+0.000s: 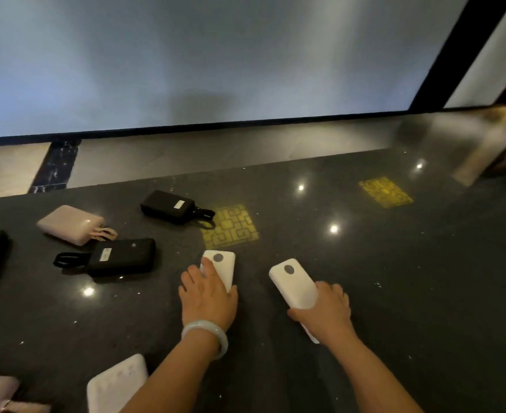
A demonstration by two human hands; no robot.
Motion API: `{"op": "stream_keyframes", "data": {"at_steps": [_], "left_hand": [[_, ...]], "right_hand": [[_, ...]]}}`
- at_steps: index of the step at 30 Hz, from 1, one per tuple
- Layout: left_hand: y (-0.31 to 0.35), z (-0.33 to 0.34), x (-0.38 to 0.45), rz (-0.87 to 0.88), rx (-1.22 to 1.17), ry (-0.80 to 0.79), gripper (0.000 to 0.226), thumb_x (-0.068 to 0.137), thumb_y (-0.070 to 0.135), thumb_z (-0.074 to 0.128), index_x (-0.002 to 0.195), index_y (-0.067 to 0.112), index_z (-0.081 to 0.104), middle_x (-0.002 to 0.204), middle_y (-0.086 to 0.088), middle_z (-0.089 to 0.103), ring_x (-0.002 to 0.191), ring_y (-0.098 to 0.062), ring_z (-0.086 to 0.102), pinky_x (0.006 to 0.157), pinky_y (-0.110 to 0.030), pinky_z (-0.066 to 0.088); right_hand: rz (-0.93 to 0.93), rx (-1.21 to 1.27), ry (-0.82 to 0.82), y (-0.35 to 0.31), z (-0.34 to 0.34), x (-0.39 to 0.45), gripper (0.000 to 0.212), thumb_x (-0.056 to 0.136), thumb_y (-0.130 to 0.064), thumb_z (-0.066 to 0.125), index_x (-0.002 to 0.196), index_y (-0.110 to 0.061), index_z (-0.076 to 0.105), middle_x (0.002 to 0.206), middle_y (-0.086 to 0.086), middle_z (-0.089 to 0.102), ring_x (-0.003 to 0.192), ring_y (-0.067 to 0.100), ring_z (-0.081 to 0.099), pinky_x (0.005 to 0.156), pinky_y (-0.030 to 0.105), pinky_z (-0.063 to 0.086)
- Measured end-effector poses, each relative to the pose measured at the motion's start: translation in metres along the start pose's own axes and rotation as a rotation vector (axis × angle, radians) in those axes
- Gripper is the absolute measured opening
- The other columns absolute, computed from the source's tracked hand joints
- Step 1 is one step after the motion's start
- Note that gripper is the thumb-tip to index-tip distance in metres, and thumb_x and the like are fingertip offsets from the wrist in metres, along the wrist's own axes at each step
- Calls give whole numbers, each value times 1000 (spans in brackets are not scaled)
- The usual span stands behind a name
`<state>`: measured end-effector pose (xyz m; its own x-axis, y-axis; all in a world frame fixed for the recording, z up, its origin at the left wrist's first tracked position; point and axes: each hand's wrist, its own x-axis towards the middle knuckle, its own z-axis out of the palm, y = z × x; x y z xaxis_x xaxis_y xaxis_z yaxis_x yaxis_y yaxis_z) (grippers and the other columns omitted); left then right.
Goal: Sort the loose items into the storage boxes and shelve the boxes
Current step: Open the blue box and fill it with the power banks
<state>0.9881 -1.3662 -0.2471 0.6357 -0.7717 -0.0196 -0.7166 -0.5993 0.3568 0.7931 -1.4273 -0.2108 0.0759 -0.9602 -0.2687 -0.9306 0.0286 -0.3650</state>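
Two white power banks [220,268] [295,283] gripped, left hand [207,299] and right hand [326,311] curled round each; could slip on shiny floor [365,278].

Dark grey speckled floor [365,293] with 2 yellow maze-pattern tiles [230,226] [385,192]. 2 white power banks [222,269] [295,283], each with 1 grey round spot. 2 black power banks [168,206] [123,256], each with a white label and black strap. 1 pale pink power bank [72,223], pink strap. 1 white flat item [116,383], faint pink markings. Pale green bangle [208,338]. Grey-white wall panel [216,55], black border.
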Motion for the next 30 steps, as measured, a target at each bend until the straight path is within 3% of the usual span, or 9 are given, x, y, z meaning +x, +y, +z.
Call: {"op": "stream_keyframes", "data": {"at_steps": [5, 9, 15, 20, 24, 28, 30], "left_hand": [[2, -16, -12, 51, -38, -74, 86, 79, 53, 67, 145, 17, 24, 133, -12, 38, 121, -30, 38, 102, -42, 37], [38, -20, -48, 82, -191, -126, 86, 75, 47, 74, 142, 19, 27, 131, -12, 37, 119, -31, 36, 99, -48, 39], [141, -21, -127, 425, -341, -188, 80, 75, 49, 73, 139, 18, 36, 124, -6, 44, 111, -23, 40, 99, -39, 33], [218, -29, -209, 722, -439, -248, 82, 76, 53, 70, 143, 28, 29, 123, 7, 35, 108, -6, 26, 100, -32, 32], [264, -34, -274, 884, -489, -320, 82, 75, 55, 69, 139, 38, 22, 114, 17, 25, 107, 1, 20, 98, -28, 32], [298, -31, -333, 989, -495, -426, 80, 74, 60, 66, 130, 54, 9, 114, 25, 17, 112, 4, 18, 101, -27, 30], [309, -26, -361, 1040, -483, -448, 81, 74, 64, 63, 132, 53, 7, 114, 25, 16, 114, 2, 20, 98, -25, 30]], "right_hand": [[-2, 113, 148, 48, -45, -27, 86, 61, -54, 79, 131, -23, 42, 120, -3, 41, 115, 18, 42, 98, 36, 42], [-4, 110, 343, 99, -87, -53, 88, 56, -60, 78, 128, -25, 41, 103, -12, 30, 98, 6, 34, 91, 30, 42], [137, 127, 519, 191, -144, -115, 90, 56, -65, 76, 129, -29, 38, 104, -15, 29, 97, 5, 37, 81, 24, 39], [270, 152, 598, 266, -189, -182, 91, 59, -59, 79, 133, -28, 36, 110, -13, 30, 101, 7, 34, 90, 33, 43], [411, 155, 615, 323, -210, -237, 93, 61, -55, 80, 137, -28, 35, 128, -5, 37, 112, 13, 38, 99, 38, 40], [507, 147, 570, 382, -219, -281, 91, 60, -56, 80, 135, -31, 37, 132, -3, 41, 120, 19, 40, 101, 40, 39], [537, 111, 503, 408, -215, -295, 89, 59, -61, 78, 134, -30, 39, 130, -3, 42, 120, 18, 40, 100, 38, 38]]}}
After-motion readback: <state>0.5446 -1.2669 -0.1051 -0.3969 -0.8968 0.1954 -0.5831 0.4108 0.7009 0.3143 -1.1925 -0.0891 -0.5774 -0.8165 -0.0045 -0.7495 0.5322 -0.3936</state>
